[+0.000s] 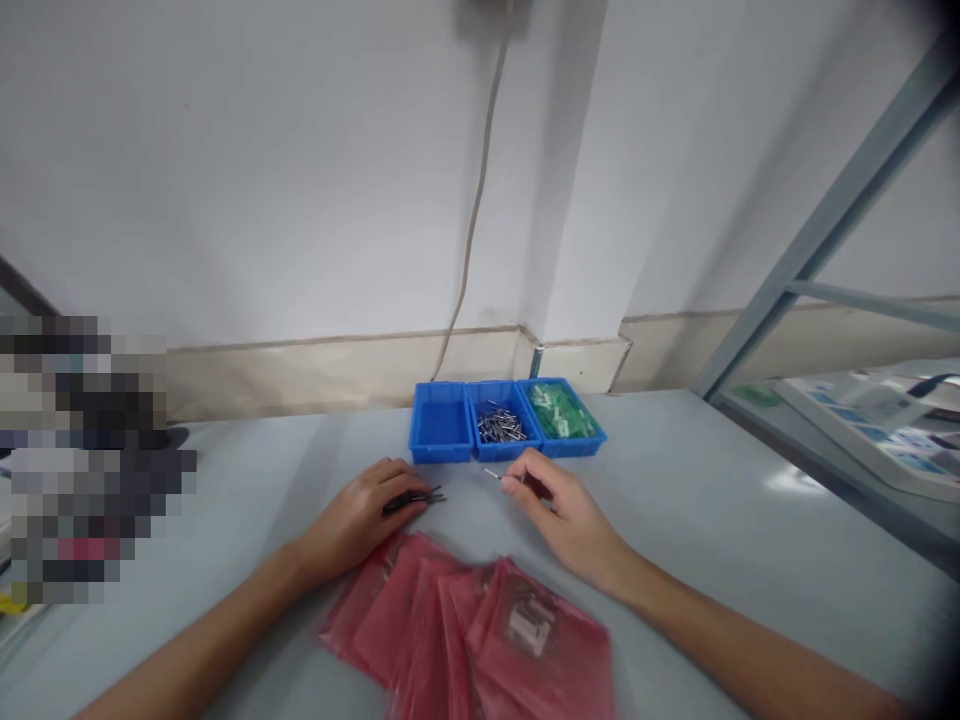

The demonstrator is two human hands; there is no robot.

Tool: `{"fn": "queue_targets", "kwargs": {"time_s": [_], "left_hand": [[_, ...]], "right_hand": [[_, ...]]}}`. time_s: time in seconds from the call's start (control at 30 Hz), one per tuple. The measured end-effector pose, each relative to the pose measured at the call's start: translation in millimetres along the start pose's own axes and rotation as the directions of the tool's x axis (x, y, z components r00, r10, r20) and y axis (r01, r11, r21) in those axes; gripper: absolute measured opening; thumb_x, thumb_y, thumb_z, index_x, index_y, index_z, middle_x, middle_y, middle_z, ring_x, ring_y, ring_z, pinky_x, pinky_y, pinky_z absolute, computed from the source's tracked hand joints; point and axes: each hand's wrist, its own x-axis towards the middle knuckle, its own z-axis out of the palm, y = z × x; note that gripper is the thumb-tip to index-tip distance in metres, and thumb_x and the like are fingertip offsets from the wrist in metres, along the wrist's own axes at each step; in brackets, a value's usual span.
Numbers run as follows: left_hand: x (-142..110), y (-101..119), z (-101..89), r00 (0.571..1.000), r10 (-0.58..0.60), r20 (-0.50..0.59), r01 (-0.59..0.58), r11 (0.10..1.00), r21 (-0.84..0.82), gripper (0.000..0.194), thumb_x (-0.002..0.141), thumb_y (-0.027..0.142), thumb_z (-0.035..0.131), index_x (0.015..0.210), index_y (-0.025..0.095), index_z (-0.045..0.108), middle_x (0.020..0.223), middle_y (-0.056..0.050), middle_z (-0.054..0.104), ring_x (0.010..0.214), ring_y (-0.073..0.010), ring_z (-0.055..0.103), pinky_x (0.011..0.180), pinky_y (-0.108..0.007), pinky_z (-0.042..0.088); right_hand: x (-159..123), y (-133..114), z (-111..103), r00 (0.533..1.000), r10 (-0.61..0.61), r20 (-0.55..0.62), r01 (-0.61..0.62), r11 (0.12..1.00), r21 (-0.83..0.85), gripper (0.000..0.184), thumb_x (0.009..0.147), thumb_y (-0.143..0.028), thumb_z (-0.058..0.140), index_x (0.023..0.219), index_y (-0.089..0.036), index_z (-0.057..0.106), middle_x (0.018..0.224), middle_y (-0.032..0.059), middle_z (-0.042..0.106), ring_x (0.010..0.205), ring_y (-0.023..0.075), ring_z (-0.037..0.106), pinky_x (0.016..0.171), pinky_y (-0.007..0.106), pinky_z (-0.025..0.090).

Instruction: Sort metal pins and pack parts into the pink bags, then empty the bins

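My left hand (373, 505) rests over the table left of the blue bins. Its fingers are curled round dark, thin rods (433, 495) whose tips stick out to the right; their exact kind is unclear. A slim silvery metal pin (492, 474) is pinched between thumb and forefinger of my right hand (551, 500), just in front of the bins. Similar loose metal pins (501, 424) fill the middle blue bin (508, 451). Nearest to me, overlapping red plastic bags (420, 620) lie between my forearms; the rightmost shows a white piece and metal pins (531, 625) through its film.
The left blue bin (441, 420) shows its bare floor, and the right one (574, 447) holds green bags with white pieces (559, 410). Behind the table is a wall with a hanging cable (480, 190). A grey metal frame (795, 265) stands right; a pixelated area covers the far left.
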Motion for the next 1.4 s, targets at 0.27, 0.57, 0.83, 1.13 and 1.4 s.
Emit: {"fn": "queue_targets", "kwargs": {"time_s": [0.27,0.57,0.83,1.13,1.4], "left_hand": [[1.0,0.1,-1.1,1.0,-0.014,0.001,0.014,1.0,0.006,0.017,0.108,0.031,0.059,0.12,0.026,0.069,0.118,-0.007,0.068,0.11,-0.023,0.063,0.098,-0.039,0.053],[0.7,0.7,-2.5,0.998,-0.055,-0.008,0.056,0.997,0.057,0.02,0.106,0.035,0.062,0.122,0.024,0.067,0.117,-0.007,0.066,0.109,-0.0242,0.061,0.097,-0.039,0.052],[1.9,1.7,-2.5,1.0,-0.026,0.017,0.026,1.0,0.002,0.016,0.109,0.031,0.058,0.116,0.023,0.069,0.112,-0.005,0.067,0.106,-0.0218,0.061,0.094,-0.036,0.051],[3.1,2.9,-3.0,1.0,0.015,0.017,-0.014,0.999,-0.042,0.017,0.109,0.027,0.057,0.112,0.023,0.073,0.111,-0.005,0.067,0.106,-0.0206,0.062,0.094,-0.034,0.052],[2.2,1.5,-1.5,0.998,0.058,0.013,-0.058,0.998,-0.008,0.02,0.11,0.027,0.055,0.115,0.022,0.074,0.112,-0.006,0.068,0.106,-0.0204,0.061,0.095,-0.035,0.052]], "right_hand": [[11.4,10.5,3.0,0.953,0.296,-0.057,-0.236,0.851,0.469,0.04,0.096,-0.06,0.069,0.088,-0.02,0.063,0.07,-0.0059,0.048,0.052,0.0095,0.04,0.05,0.024,0.037],[11.4,5.4,-4.0,0.966,0.234,-0.106,-0.172,0.896,0.41,0.041,0.102,-0.054,0.062,0.131,-0.024,0.067,0.097,0.0031,0.069,0.061,0.0117,0.05,0.059,0.028,0.045],[-5.1,-3.9,1.3,0.963,-0.118,0.242,0.164,0.97,-0.18,0.022,0.11,-0.034,0.054,0.119,-0.027,0.072,0.114,0.0062,0.066,0.108,0.0231,0.062,0.096,0.038,0.05],[-8.3,-9.1,10.1,0.903,-0.125,0.41,0.275,0.903,-0.33,0.03,0.11,-0.024,0.05,0.13,-0.03,0.073,0.136,0.0061,0.064,0.125,0.0253,0.054,0.111,0.044,0.044],[-7.1,-13.2,8.2,0.885,-0.111,0.452,0.281,0.901,-0.33,0.038,0.112,-0.026,0.048,0.144,-0.034,0.067,0.158,0.0013,0.056,0.136,0.0267,0.047,0.118,0.048,0.039]]}}
